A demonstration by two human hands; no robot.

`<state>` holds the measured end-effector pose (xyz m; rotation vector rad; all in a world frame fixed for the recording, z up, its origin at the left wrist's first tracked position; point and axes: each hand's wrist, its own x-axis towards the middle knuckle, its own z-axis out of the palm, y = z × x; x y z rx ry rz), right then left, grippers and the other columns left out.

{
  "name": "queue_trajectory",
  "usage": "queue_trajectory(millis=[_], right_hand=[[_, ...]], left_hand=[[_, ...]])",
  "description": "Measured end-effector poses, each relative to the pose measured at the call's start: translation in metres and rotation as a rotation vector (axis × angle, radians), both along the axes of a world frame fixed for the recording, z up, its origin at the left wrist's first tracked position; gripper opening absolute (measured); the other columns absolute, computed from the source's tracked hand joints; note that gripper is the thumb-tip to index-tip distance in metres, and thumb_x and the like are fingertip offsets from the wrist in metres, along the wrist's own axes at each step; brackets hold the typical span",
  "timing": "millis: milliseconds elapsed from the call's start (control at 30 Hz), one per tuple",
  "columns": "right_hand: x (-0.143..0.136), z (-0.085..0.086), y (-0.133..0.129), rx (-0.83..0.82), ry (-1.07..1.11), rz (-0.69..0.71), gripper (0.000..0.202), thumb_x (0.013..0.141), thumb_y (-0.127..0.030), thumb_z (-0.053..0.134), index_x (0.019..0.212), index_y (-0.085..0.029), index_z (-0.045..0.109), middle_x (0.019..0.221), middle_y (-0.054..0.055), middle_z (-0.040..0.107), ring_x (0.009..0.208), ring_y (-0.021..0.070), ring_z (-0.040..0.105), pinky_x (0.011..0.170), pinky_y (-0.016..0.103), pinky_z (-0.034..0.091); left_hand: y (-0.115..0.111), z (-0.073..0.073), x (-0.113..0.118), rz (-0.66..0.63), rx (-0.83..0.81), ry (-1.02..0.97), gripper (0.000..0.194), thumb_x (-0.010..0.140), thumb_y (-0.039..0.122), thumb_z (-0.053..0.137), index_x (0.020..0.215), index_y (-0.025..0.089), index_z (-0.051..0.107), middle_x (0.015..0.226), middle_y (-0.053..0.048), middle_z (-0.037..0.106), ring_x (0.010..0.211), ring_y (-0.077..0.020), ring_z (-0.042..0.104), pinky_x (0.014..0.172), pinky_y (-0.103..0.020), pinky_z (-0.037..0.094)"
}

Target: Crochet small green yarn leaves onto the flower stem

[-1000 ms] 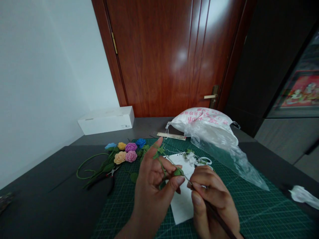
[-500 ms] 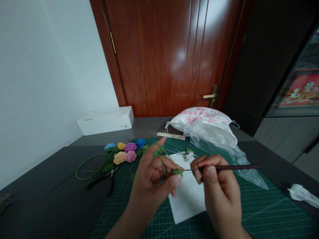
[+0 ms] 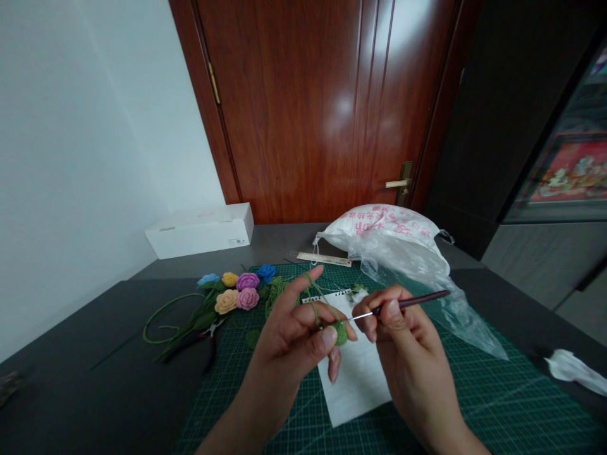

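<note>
A small green crocheted piece is pinched between the thumb and fingers of my left hand. Green yarn loops over the raised index finger of that hand. My right hand grips a crochet hook by its dark handle, and the metal tip reaches the green piece. Below both hands lies a written paper sheet on the green cutting mat. A heap of green yarn sits behind my left hand.
Crocheted flowers lie at the left beside black-handled pliers. Behind stand a long white box and a white bag with clear plastic. A ruler lies between them. White crumpled material rests at the right edge.
My right hand has shifted slightly left, and the hook's handle now tilts up to the right with more of its metal shaft showing. The green piece has turned in my left fingers.
</note>
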<state>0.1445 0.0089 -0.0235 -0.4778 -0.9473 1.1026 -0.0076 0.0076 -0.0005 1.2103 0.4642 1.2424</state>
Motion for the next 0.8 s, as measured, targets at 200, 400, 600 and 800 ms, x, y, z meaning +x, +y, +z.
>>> queue_trajectory(millis=[200,400,600,800], right_hand=[[0.003,-0.004,0.000,0.088,-0.108,-0.079,0.021,0.099,-0.041,0.058,0.091,-0.022,0.064,0.073,-0.001,0.056,0.069,0.0154,0.052,0.068,0.031,0.041],[0.004,0.000,0.003,0.152,-0.103,-0.100,0.019,0.099,-0.038,0.058,0.089,-0.023,0.065,0.073,-0.001,0.055,0.070,0.0146,0.050,0.068,0.029,0.040],[-0.002,0.003,0.003,0.008,0.092,0.136,0.029,0.097,-0.041,0.058,0.076,-0.021,0.056,0.063,-0.003,0.042,0.061,0.0139,0.038,0.062,0.028,0.038],[-0.003,0.006,0.004,-0.152,0.216,0.322,0.033,0.090,-0.037,0.067,0.070,-0.021,0.047,0.061,-0.006,0.030,0.056,0.0105,0.025,0.055,0.024,0.032]], left_hand=[[0.000,-0.001,0.000,-0.054,-0.021,-0.053,0.063,0.095,0.016,0.061,0.153,0.023,0.035,0.088,-0.007,0.071,0.064,-0.0141,0.055,0.054,-0.027,0.043],[-0.001,0.002,0.003,-0.151,-0.079,-0.193,0.053,0.095,0.019,0.064,0.145,0.024,0.049,0.076,-0.002,0.065,0.062,-0.0127,0.049,0.053,-0.024,0.038],[-0.002,0.004,0.003,-0.189,-0.163,-0.238,0.045,0.094,0.018,0.064,0.138,0.024,0.059,0.080,-0.005,0.068,0.062,-0.0118,0.051,0.051,-0.022,0.039],[0.005,0.001,0.002,-0.187,-0.186,-0.219,0.043,0.091,0.014,0.066,0.133,0.018,0.061,0.077,-0.004,0.069,0.059,-0.0116,0.054,0.049,-0.021,0.039]])
